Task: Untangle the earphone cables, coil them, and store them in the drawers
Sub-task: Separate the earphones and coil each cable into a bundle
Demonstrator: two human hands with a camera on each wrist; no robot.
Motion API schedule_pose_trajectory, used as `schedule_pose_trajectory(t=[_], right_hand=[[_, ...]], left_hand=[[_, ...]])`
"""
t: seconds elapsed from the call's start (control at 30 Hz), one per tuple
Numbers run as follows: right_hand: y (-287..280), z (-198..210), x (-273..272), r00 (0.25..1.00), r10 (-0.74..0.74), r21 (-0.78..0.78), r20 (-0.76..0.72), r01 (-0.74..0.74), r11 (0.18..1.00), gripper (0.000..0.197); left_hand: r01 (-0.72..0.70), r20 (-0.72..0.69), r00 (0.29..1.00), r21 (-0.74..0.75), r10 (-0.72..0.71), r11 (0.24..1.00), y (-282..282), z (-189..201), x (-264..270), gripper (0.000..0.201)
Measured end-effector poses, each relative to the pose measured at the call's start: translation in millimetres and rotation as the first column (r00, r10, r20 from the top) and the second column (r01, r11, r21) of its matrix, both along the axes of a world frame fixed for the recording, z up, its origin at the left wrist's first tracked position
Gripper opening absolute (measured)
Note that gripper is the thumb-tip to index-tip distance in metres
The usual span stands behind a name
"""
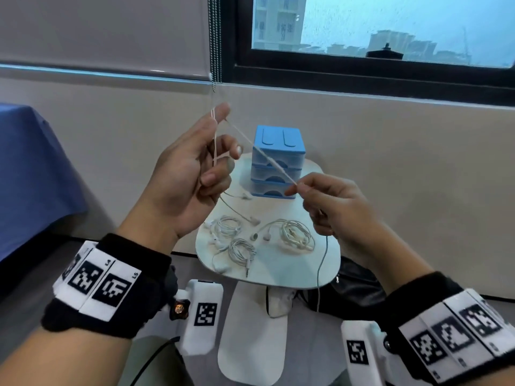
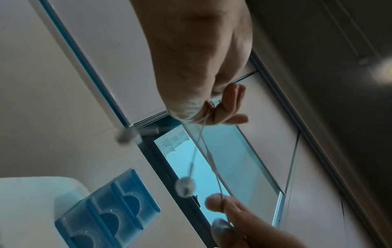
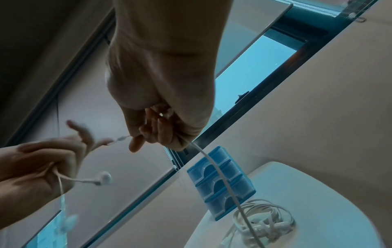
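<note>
A white earphone cable (image 1: pixel 260 153) runs taut between my two raised hands, above the table. My left hand (image 1: pixel 223 146) has it looped over the index fingertip and round the lower curled fingers. Two earbuds (image 2: pixel 184 186) dangle below that hand. My right hand (image 1: pixel 296 188) pinches the cable between thumb and forefinger, and the loose tail (image 1: pixel 323 263) hangs down past the table edge. Behind the cable stands the blue three-drawer unit (image 1: pixel 278 160), with its drawers closed. In the right wrist view the cable (image 3: pixel 220 174) leaves my curled right fingers (image 3: pixel 148 132).
On the small white round table (image 1: pixel 278 277) lie three coiled earphones: one at left (image 1: pixel 230 227), one in front (image 1: pixel 242 253), one at right (image 1: pixel 296 235). A blue cloth-covered surface (image 1: pixel 33 176) is at far left. Wall and window stand behind.
</note>
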State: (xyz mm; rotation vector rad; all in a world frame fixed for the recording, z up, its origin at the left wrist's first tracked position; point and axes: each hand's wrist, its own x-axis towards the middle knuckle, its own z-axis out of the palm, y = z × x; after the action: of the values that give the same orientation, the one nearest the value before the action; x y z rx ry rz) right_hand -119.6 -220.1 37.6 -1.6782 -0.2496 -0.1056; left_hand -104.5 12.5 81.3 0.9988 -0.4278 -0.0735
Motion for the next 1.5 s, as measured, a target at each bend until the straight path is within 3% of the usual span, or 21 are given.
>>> schedule_pose_trajectory(t=[0.23, 0.47, 0.6, 0.7, 0.77, 0.83, 0.97, 1.07, 1.13, 1.2, 1.27, 1.33, 1.43, 1.5], right_hand=[[14, -3, -5, 0.996, 0.084, -0.166, 0.003, -0.083, 0.983, 0.022], [19, 3, -15, 0.983, 0.172, -0.359, 0.058, -0.14, 0.923, 0.028], [30, 29, -33, 0.936, 0.344, -0.484, 0.076, -0.267, 0.833, 0.016], [28, 63, -38, 0.888, 0.418, -0.419, 0.192, -0.311, 0.853, 0.017], [24, 89, -33, 0.884, 0.361, -0.413, 0.297, -0.222, 0.883, 0.018], [20, 103, -21, 0.901, 0.228, -0.403, 0.37, -0.065, 0.913, 0.02], [15, 88, 4, 0.961, -0.041, -0.162, 0.273, 0.088, 0.983, 0.026], [20, 64, 11, 0.988, -0.033, -0.093, 0.148, 0.047, 0.995, 0.03], [23, 48, 7, 0.996, 0.016, -0.158, 0.083, -0.003, 0.987, 0.031], [24, 37, -1, 0.992, 0.122, -0.3, 0.033, -0.107, 0.948, 0.032], [24, 40, -11, 0.97, 0.245, -0.496, -0.003, -0.214, 0.842, 0.027], [26, 55, -20, 0.944, 0.33, -0.604, -0.005, -0.266, 0.752, 0.021], [22, 87, -26, 0.934, 0.34, -0.593, 0.112, -0.211, 0.777, 0.024], [16, 104, -23, 0.939, 0.266, -0.538, 0.218, -0.111, 0.835, 0.025]], left_hand=[[-0.177, -0.025, 0.984, 0.054, 0.178, 0.983, -17, -3, 0, 0.043], [-0.271, -0.117, 0.96, -0.163, 0.254, 0.949, -18, -7, 19, 0.038], [-0.372, -0.015, 0.928, 0.038, 0.372, 0.928, -21, -12, 21, 0.043], [-0.407, 0.163, 0.913, 0.297, 0.374, 0.864, -21, -16, 13, 0.038], [-0.33, 0.227, 0.94, 0.404, 0.256, 0.853, -21, -19, 4, 0.048], [-0.194, 0.217, 0.97, 0.421, 0.109, 0.886, -21, -18, -5, 0.055], [0.107, 0.152, 0.979, 0.192, -0.138, 0.975, -25, -7, -11, 0.049], [0.233, 0.127, 0.964, 0.036, -0.235, 0.972, -27, 5, -9, 0.042], [0.191, 0.109, 0.976, -0.015, -0.188, 0.982, -30, 11, -4, 0.04], [0.032, 0.085, 0.996, -0.001, -0.032, 0.999, -34, 13, 4, 0.036], [-0.176, 0.114, 0.98, 0.131, 0.162, 0.976, -38, 11, 10, 0.03], [-0.308, 0.198, 0.947, 0.318, 0.255, 0.897, -40, 2, 13, 0.026], [-0.358, 0.303, 0.926, 0.509, 0.226, 0.783, -41, -10, 7, 0.035], [-0.268, 0.26, 0.954, 0.517, 0.149, 0.813, -39, -11, -2, 0.049]])
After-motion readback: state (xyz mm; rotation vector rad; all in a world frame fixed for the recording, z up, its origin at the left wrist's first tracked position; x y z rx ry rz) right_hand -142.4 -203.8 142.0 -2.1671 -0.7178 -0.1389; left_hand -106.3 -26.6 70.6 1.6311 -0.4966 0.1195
